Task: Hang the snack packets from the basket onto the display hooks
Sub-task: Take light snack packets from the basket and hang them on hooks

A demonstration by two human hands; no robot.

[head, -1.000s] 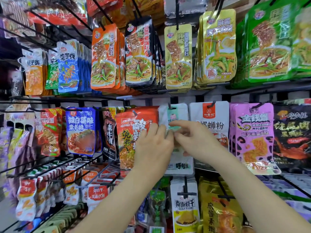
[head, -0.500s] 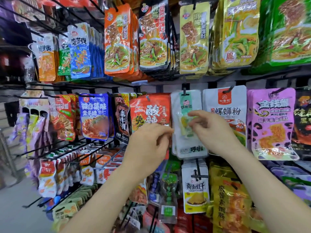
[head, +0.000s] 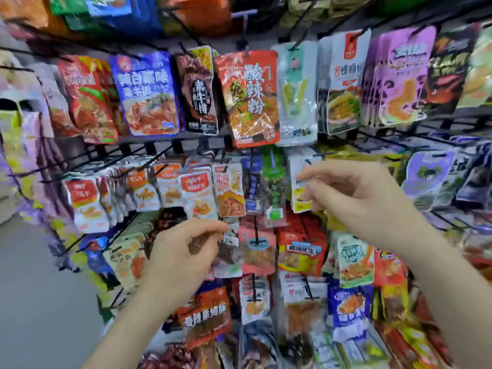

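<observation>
Red packet (head: 247, 97) hung just beside pale packet (head: 295, 94) on hook (head: 294, 45), upper row. Small packets (head: 197, 190) crowded behind. Left hand (head: 186, 251), right hand (head: 354, 198) held apart, fingers loosely curled, nothing gripped.

A pale, see-through packet (head: 296, 94) with a green label is hung upright in the middle row, set just beside a red packet (head: 250, 97) on one side and a white packet (head: 343, 83) on the other. Black wire hooks (head: 245, 30) are seen projecting from the rack, each passed through a hole at a packet's top. Along the same row a blue packet (head: 146, 94) and a stack of purple packets (head: 399, 75) are hung. Smaller packets — orange-and-white ones (head: 197, 190) among them — are hung in the rows beneath, several deep on a hook. The print is blurred throughout.
</observation>
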